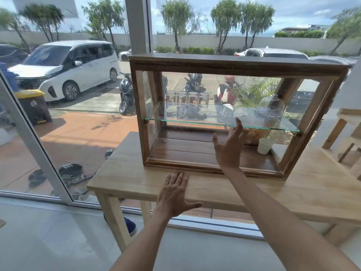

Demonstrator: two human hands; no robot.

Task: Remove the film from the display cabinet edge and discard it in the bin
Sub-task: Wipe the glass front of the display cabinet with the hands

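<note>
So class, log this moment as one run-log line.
left hand: flat on table | right hand: open, raised before cabinet | film: not visible

Head view, downward over cabinet (234, 63)

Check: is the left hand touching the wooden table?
Touching. The head view shows the left hand lying flat, palm down, on the front edge of the wooden table.

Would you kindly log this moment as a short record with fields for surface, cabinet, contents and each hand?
surface: light wooden table by a window
cabinet: wood-framed display cabinet with a glass shelf
contents: glass jars, glass dome, white cup
left hand: open, flat on the table edge
right hand: open, raised before the cabinet front
film: not discernible
</note>
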